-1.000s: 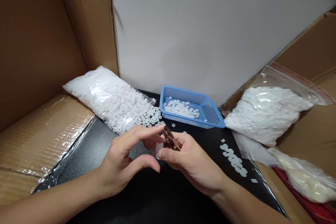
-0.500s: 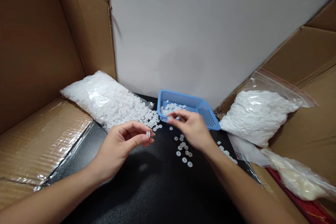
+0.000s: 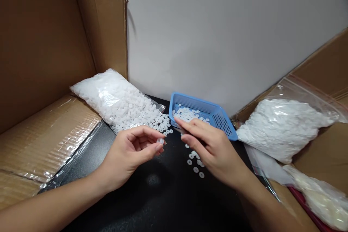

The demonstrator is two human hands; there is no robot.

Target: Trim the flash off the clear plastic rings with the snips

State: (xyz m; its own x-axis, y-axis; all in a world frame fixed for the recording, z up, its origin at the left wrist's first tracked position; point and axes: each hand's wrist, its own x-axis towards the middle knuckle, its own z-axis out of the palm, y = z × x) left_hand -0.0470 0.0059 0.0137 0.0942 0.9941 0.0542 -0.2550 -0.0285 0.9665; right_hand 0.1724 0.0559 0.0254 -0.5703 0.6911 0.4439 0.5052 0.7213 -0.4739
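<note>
My left hand (image 3: 138,146) is closed in a pinch over the black tabletop, with a small white plastic washer (image 3: 160,140) between thumb and fingertips. At the near edge of the blue perforated basket (image 3: 223,123) is my right hand (image 3: 209,145), its thumb and forefinger apart. A blurred greyish sliver shows between those fingers, and I cannot make out what it is. Many white washers (image 3: 187,113) lie inside the basket. Loose washers (image 3: 195,169) are scattered on the table below my right hand, which partly covers them.
A clear bag of white washers (image 3: 108,94) lies at the left, spilling toward the basket. At the right sits a zip bag of white pieces (image 3: 282,123), with a bag of cream-coloured pieces (image 3: 326,203) nearer. Cardboard (image 3: 40,43) and a pale wall (image 3: 217,25) enclose the table.
My right hand has drawn nearer and its thumb and forefinger have spread apart. The washer in my left hand has turned to show its face. The whole view has shifted slightly.
</note>
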